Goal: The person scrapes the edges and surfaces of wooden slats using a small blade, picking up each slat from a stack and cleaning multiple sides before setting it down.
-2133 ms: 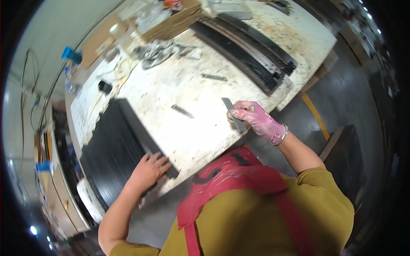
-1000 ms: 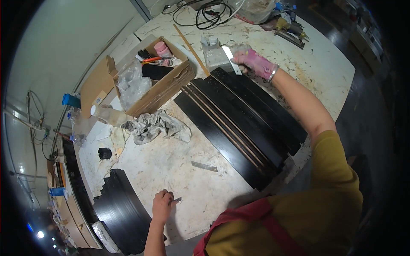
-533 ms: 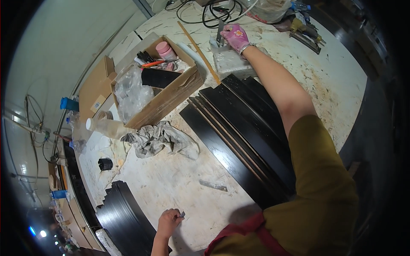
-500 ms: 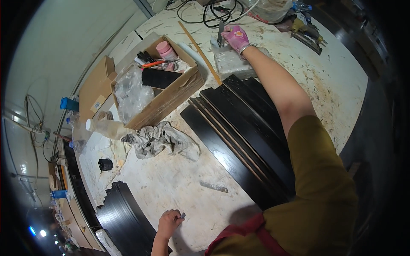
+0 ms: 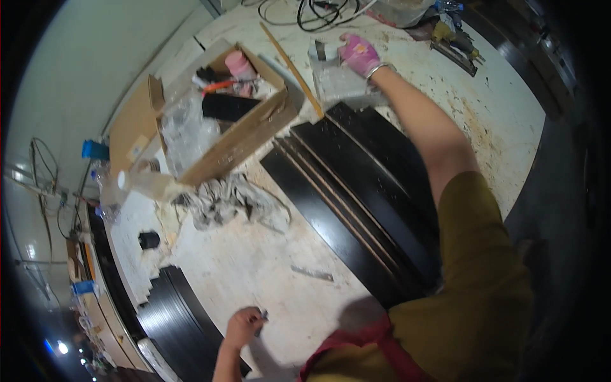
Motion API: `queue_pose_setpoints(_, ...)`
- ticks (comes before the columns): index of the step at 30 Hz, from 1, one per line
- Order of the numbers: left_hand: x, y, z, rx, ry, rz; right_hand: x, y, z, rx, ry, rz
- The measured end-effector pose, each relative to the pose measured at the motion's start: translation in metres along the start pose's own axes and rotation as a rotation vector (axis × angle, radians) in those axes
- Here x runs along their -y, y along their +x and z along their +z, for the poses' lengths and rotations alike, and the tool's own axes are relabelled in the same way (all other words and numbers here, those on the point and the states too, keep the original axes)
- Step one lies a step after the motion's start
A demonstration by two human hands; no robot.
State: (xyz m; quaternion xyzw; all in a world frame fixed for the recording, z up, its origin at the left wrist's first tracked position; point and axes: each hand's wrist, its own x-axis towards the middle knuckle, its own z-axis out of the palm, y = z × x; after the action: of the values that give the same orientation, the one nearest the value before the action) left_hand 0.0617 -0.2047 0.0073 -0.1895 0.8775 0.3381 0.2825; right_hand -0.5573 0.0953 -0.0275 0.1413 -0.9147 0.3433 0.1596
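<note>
1. Right hand (image 5: 358, 51), in a pink glove, reaches to the far side of the bench and rests on a clear plastic bag (image 5: 340, 83) lying flat just beyond the black panels (image 5: 363, 191). Fingers curl down over the bag's far edge; whether they have closed on it I cannot tell.
2. The bag looks light, limp and slick; likely to sag and slide if lifted by one corner. Best pinched at an edge, or gathered in a fist.
3. Left hand (image 5: 245, 325), bare, sits at the near edge of the bench, fingers closed round a small dark piece (image 5: 263, 314), too small to identify.
4. Nearby: an open cardboard box (image 5: 251, 137) of clutter, a crumpled rag (image 5: 223, 200), a wooden stick (image 5: 293, 63), a thin metal strip (image 5: 312, 274).
</note>
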Motion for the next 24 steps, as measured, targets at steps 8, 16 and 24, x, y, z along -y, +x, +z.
queue_pose_setpoints(8, -0.059, 0.058, -0.036, -0.300, -0.400, 0.073, 0.091, -0.109, -0.128, 0.459, 0.443, -0.175)
queue_pose_setpoints(16, -0.113, 0.084, 0.017, -0.345, 0.126, 0.707, 0.181, -0.230, -0.130, 0.805, 0.411, -0.734)
queue_pose_setpoints(24, -0.119, 0.102, 0.017, -0.222, 0.236, 0.681, 0.156, -0.248, -0.188, 0.787, 0.380, -0.349)
